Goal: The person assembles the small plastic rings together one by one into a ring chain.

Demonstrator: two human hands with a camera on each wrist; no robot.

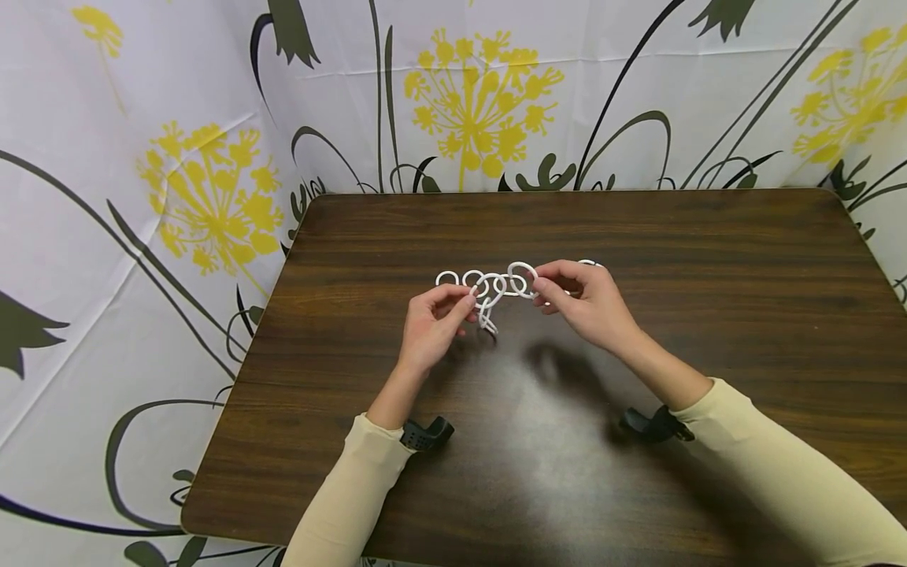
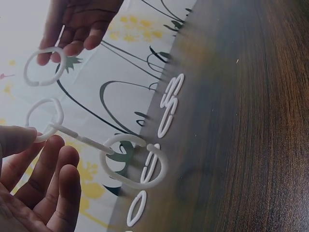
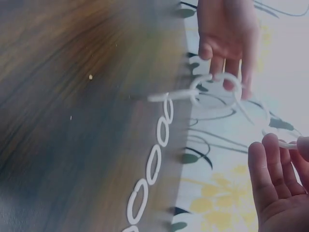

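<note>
Left hand: the left hand [image 1: 434, 324] is raised just above the dark brown wood-grain table [image 1: 708, 331]; its thumb and fingertips pinch one link of the chain of white plastic oval rings [image 1: 496, 285], near the chain's left-middle part; in the left wrist view the thumb presses a ring against the fingers [image 2: 46, 166], the remaining fingers lightly curled beneath it.

Right hand: the right hand [image 1: 584, 303] is lifted over the table, to the right of the left hand; its fingertips pinch a ring at the chain's right part; in the right wrist view the fingers [image 3: 273, 164] curl up beside a ring whose edge shows at the frame's right side.

Chain: the linked rings span the gap between the two hands, held off the tabletop; one short strand hangs down below the left hand's fingertips; a few links run out to the left beyond the left hand; one ring shows just past the right hand's knuckles.

Table: the chain sits over the middle of the tabletop, nearer the far edge than the near one.

Sleeves: pale cream long sleeves [image 1: 779, 465] cover both forearms; a black wrist mount [image 1: 425, 435] sits at each cuff.

Backdrop: a white curtain with yellow flowers and dark stems [image 1: 468, 94] surrounds the table on the far and left sides.
</note>
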